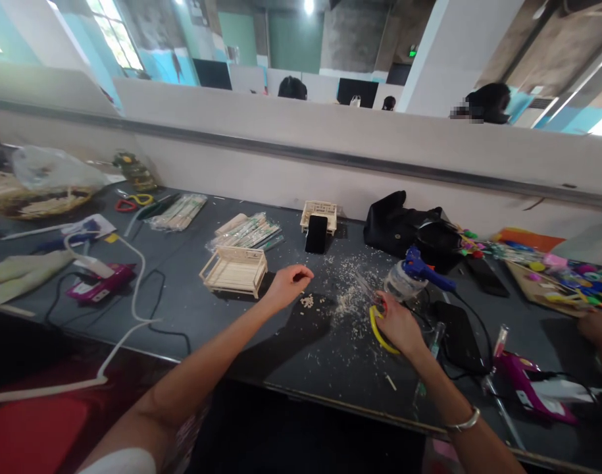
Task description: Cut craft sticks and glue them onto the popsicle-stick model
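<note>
My right hand (pixel 400 324) grips a pair of scissors (pixel 379 334) with yellow and red handles. The blades point away to the left, over scattered pale chips (pixel 350 296). Left of them my left hand (pixel 287 287) hovers above the dark table, its fingertips pinched together; anything between them is too small to make out. Beneath that hand lies a small heap of cut wooden bits (pixel 307 301). A little bench-like frame of pale sticks (pixel 234 271) stands just left of my left hand. Farther back, a black phone (pixel 316 234) leans against a second small stick-built piece (pixel 319 212).
Bagged sticks (pixel 251 230) lie behind the frame. A blue glue gun (pixel 429 268) rests at a clear jar (pixel 402 282) beside my right hand. Purple power strips (pixel 100 282) and cords sit on both sides. A black bag (pixel 404 227) stands behind; another person's hand (pixel 599 329) shows far right.
</note>
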Tool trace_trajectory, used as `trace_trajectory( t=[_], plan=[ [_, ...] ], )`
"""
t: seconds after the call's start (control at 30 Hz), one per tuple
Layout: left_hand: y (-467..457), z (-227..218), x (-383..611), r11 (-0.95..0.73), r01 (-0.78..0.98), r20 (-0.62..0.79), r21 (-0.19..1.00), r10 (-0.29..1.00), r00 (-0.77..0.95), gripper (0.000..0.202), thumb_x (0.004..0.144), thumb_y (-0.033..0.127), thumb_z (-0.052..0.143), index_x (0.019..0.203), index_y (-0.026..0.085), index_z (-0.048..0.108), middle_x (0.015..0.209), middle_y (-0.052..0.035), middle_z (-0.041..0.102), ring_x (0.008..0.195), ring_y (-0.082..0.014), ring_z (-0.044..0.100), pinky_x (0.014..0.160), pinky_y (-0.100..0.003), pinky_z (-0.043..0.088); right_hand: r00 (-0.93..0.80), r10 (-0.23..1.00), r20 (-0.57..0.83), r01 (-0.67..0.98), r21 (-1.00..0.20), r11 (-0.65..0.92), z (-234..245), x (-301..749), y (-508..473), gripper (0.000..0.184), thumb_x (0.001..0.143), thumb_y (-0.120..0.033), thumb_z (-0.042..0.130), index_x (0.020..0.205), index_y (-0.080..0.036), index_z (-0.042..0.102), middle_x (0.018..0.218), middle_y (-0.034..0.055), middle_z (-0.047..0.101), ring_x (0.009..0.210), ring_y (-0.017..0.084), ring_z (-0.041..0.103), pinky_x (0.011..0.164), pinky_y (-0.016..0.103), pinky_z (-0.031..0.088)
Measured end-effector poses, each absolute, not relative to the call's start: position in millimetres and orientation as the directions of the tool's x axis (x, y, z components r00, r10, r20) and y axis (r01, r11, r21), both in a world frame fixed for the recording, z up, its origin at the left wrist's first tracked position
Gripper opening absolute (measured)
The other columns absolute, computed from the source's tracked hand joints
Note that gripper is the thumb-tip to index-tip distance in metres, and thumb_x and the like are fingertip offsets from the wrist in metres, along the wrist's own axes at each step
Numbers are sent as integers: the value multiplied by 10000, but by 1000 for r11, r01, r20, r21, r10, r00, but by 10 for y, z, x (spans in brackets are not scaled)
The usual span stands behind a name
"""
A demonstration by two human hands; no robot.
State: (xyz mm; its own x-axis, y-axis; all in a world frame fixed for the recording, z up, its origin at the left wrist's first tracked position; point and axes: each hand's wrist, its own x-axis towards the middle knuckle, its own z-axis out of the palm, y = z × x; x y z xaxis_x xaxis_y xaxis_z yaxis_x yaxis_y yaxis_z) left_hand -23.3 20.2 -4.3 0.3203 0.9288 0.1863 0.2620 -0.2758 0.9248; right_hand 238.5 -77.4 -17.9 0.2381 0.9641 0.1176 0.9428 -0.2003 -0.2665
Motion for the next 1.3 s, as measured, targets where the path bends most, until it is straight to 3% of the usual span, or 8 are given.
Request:
trace_trajectory(
  t=[0.13, 0.27, 0.47, 0.67, 0.87, 1.0, 1.1, 1.3],
  plan=[
    [208, -254, -352, -409, 396, 315, 822, 906, 282, 104, 723, 155, 605, 727, 218, 687, 748, -15, 696, 763, -194, 621, 730, -308, 490, 270, 957, 107, 940, -246, -238, -202, 2440, -813, 415, 773, -154, 594, 1180, -210, 649, 885, 76, 764, 748, 239, 712, 595, 278, 430],
    [178, -399, -341, -460, 433, 344, 775, 882, 322, 106, 748, 145, 628, 717, 221, 695, 767, -29, 708, 818, -209, 628, 821, -348, 482, 260, 959, 113, 946, -229, -229, -211, 2504, -820, 462, 757, -185, 620, 1217, -229, 631, 844, 57, 763, 724, 237, 709, 599, 279, 437],
    [173, -508, -317, -441, 350, 321, 826, 880, 350, 54, 746, 227, 682, 702, 214, 711, 772, -37, 711, 790, -197, 635, 803, -333, 488, 161, 978, 133, 964, -236, -127, -269, 2584, -826, 472, 770, -183, 608, 1241, -211, 611, 921, 47, 755, 820, 217, 702, 735, 289, 490],
    [63, -381, -431, -397, 308, 361, 865, 917, 171, 178, 798, 349, 614, 751, 204, 707, 812, -47, 714, 807, -197, 644, 758, -307, 506, 15, 946, 323, 998, -56, 3, -225, 2618, -1027, 445, 835, -261, 554, 1265, -161, 610, 910, 120, 720, 843, 288, 665, 808, 404, 500],
    [-444, -325, -690, -435, 465, 455, 771, 887, 76, 161, 852, 310, 559, 835, 231, 698, 839, -31, 728, 798, -190, 648, 777, -309, 518, 35, 789, 614, 977, -188, 103, -367, 2626, -1661, 398, 959, -368, 424, 1269, -159, 564, 929, 119, 707, 830, 259, 656, 802, 399, 511],
    [-728, -460, -785, -506, 561, 500, 656, 847, 179, 152, 846, 254, 544, 826, 241, 694, 823, -44, 723, 783, -201, 652, 738, -313, 530, -3, 802, 597, 992, -100, 78, -643, 2560, -1957, 442, 996, -451, 344, 1208, -160, 601, 1054, 182, 688, 952, 313, 642, 795, 465, 504],
    [-794, -499, -830, -543, 601, 534, 587, 817, 216, 164, 872, 244, 525, 820, 240, 681, 788, -41, 706, 750, -196, 645, 707, -305, 523, 15, 793, 609, 983, -153, 99, -764, 2558, -1995, 371, 1004, -389, 355, 1089, -187, 654, 974, 148, 707, 913, 287, 652, 813, 459, 506],
    [-593, -304, -1149, -486, 738, 720, 468, 694, 1, 136, 888, 212, 499, 908, 217, 634, 833, -45, 685, 810, -203, 636, 790, -337, 515, 97, 731, 675, 958, -263, 116, -663, 2620, -1995, 305, 982, -348, 409, 963, -220, 685, 839, 83, 730, 757, 240, 671, 759, 404, 518]
  ],
)
